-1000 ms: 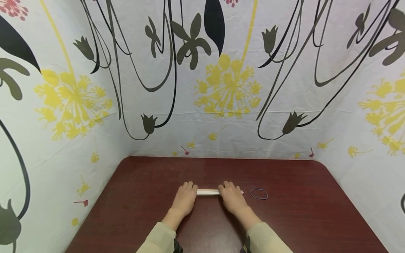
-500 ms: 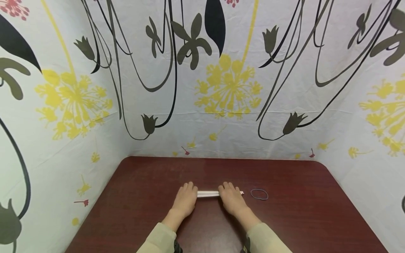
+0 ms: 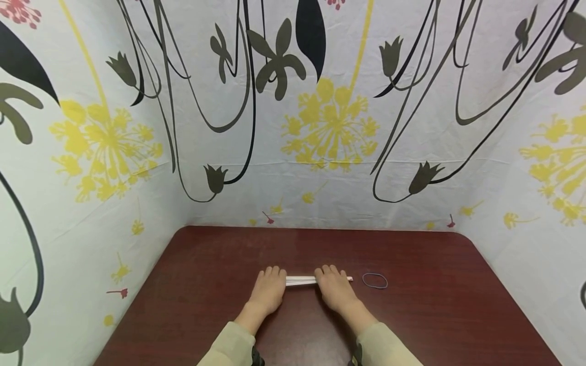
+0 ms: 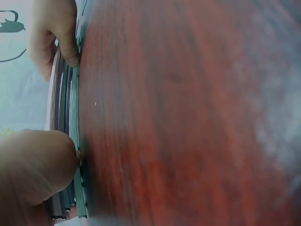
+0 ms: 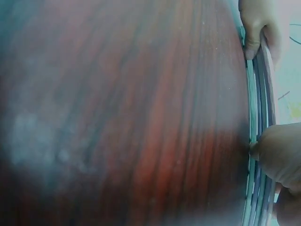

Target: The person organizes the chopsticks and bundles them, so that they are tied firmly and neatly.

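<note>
A slim bundle of long, thin, pale strips (image 3: 300, 280) lies crosswise near the table's middle, held between both hands. My left hand (image 3: 269, 288) grips its left part, fingers over the far side. Farther along, my right hand (image 3: 335, 287) grips the right part, and a short end sticks out past it. In the left wrist view the stacked layers of the bundle (image 4: 66, 103) show dark and greenish edges, and the left thumb (image 4: 44, 160) presses on the near side. The right wrist view has the right thumb (image 5: 277, 150) against the bundle (image 5: 259, 99) likewise.
A thin greyish rubber band (image 3: 375, 288) lies in a loose oval just right of the bundle's end. The dark red wooden table (image 3: 426, 315) has rounded far corners. Flower-printed white cloth (image 3: 329, 203) stands up along its back and sides.
The bundle has come slightly nearer the body and shows more of its ridged strips on top. Both hands have shifted very little; the fingertips sit slightly lower. The rubber band stays put.
</note>
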The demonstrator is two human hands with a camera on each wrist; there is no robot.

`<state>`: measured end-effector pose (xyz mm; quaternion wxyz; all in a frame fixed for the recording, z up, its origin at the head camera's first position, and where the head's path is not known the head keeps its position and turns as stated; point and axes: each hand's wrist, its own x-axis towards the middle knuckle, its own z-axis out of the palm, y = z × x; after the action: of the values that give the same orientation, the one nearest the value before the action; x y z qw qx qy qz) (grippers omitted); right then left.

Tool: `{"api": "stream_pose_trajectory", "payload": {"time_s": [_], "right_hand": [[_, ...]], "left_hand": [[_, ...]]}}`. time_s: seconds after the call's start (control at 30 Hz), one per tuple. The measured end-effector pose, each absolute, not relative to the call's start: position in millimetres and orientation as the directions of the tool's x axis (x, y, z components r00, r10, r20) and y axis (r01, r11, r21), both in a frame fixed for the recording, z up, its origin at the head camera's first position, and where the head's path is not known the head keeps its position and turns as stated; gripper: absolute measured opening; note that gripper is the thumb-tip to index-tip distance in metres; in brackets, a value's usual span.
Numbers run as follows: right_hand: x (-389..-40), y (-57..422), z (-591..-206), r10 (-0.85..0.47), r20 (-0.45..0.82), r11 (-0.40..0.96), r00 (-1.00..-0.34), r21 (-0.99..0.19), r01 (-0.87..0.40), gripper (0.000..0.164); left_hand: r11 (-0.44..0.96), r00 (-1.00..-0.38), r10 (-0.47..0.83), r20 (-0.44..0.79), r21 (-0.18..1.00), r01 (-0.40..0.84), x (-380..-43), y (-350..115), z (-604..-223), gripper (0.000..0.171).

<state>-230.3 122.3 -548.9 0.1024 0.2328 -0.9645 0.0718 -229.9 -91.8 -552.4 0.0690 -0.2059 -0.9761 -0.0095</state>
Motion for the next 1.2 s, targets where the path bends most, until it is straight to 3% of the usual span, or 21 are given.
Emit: {"api": "stream_pose_trajectory", "payload": {"time_s": [0.13,0.3,0.5,0.7,0.9,1.07,1.2], "right_hand": [[-228.9,120.8,-546.6,-0.430,0.230,0.884,-0.873,-0.086,-0.459,0.025],[-228.5,119.9,-546.8,-0.427,0.239,0.886,-0.872,-0.080,-0.456,0.016],[-228.3,121.8,-548.1,-0.459,0.308,0.861,-0.833,-0.074,-0.502,0.019],[-230.7,123.0,-548.7,-0.512,0.378,0.820,-0.771,-0.052,-0.570,0.024],[-234.2,126.6,-549.0,-0.511,0.444,0.805,-0.736,-0.054,-0.591,0.030],[-237.2,134.7,-543.2,-0.436,0.540,0.820,-0.720,-0.092,-0.565,0.043],[-238.1,143.0,-535.4,-0.270,0.655,0.832,-0.706,-0.210,-0.514,0.035]], "left_hand": [[0.915,-0.910,0.400,0.109,0.014,0.404,-230.3,-90.9,-551.0,0.039],[0.912,-0.908,0.406,0.106,0.020,0.410,-229.7,-93.2,-549.5,0.027],[0.905,-0.889,0.422,0.176,-0.027,0.424,-231.0,-97.8,-548.2,0.032],[0.937,-0.911,0.343,0.230,-0.010,0.350,-233.3,-99.9,-547.4,0.027],[0.955,-0.922,0.286,0.263,-0.003,0.295,-234.7,-102.9,-544.8,0.037],[0.957,-0.903,0.266,0.337,0.021,0.289,-234.8,-106.0,-538.3,0.034],[0.953,-0.877,0.265,0.401,0.030,0.301,-233.0,-108.0,-530.2,0.030]]}}
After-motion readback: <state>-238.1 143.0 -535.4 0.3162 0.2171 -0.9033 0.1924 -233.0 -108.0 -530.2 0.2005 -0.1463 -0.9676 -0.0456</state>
